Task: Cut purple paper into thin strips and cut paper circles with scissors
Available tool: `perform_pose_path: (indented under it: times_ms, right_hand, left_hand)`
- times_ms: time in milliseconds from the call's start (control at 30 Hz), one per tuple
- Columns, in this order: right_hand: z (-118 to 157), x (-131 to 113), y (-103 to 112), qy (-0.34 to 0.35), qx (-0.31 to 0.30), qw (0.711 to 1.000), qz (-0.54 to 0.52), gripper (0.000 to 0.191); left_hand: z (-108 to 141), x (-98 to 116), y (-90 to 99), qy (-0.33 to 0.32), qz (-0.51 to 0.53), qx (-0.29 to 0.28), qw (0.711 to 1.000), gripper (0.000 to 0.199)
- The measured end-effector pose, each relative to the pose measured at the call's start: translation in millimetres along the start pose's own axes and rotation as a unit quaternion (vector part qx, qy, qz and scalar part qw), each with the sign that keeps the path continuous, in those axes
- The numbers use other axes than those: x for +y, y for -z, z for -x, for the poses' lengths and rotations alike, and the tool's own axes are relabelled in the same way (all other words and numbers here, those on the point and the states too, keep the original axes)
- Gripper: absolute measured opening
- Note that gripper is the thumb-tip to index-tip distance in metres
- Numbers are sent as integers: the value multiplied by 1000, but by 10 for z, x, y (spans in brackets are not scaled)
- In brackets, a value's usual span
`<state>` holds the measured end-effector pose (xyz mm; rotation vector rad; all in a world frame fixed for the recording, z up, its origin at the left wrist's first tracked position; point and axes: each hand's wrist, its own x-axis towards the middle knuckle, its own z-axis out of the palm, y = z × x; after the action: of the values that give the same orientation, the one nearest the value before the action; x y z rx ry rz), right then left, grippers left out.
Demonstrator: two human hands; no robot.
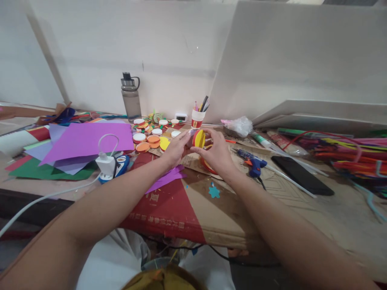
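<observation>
A small round craft piece [199, 139] with a yellow face and a red rim is held up between my two hands, above the cardboard. My left hand [178, 150] grips it from the left, its fingertips partly hidden behind it. On the other side, the thumb and curved fingers of my right hand [217, 152] close around its edge. Beneath my right hand an orange-red ring-shaped thing [208, 166] shows in part. Purple paper scraps [166, 179] lie below my left hand, and a blue flower-shaped cutout [214, 191] rests nearer to me.
Several round white and orange discs [153, 139] sit at the back left, before a water bottle [131, 98]. Coloured paper [90, 141] and a power strip [116, 167] lie left. To the right are a glue gun [255, 164], a black phone [302, 175] and pipe cleaners [356, 153].
</observation>
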<state>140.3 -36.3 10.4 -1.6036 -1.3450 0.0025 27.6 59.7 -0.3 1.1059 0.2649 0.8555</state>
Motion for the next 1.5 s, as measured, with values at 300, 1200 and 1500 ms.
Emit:
perform_pose_path:
  times_ms: [300, 1200, 1500]
  right_hand:
    - [19, -25, -6, 48, 51, 996, 60, 54]
    - [-138, 115, 82, -10, 65, 980, -188, 39]
    - [-102, 22, 67, -73, -10, 969, -234, 38]
  left_hand:
    - [76, -6, -54, -13, 12, -40, 999, 34]
    - [82, 128, -47, 64, 150, -45, 986, 27]
    - [72, 93, -44, 92, 143, -26, 985, 29]
